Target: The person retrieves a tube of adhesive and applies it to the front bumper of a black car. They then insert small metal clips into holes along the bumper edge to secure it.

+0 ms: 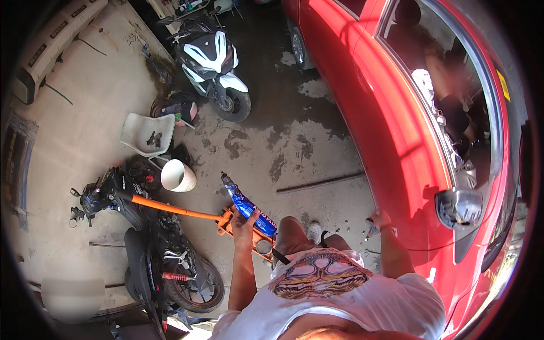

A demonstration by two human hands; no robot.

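Observation:
My left hand (244, 228) is closed around the lower part of a long blue printed pack (242, 204), which looks soft and narrows to a dark tip at its upper left end. Just beneath this pack lies an orange floor jack (225, 220), partly covered by it. Beside the red car's (391, 130) lower body is my right hand (383, 220), its fingers curled. Something small and dark shows at those fingertips, too small to name. Whether the right hand touches the car cannot be made out.
The jack's orange handle (175, 208) reaches left to a black motorcycle (141, 249). Near it stand a white bucket (178, 175) and a white plastic chair (146, 134). A black-and-white scooter (212, 62) stands farther off. A long thin bar (320, 183) lies on the floor; a side mirror (459, 207) juts out.

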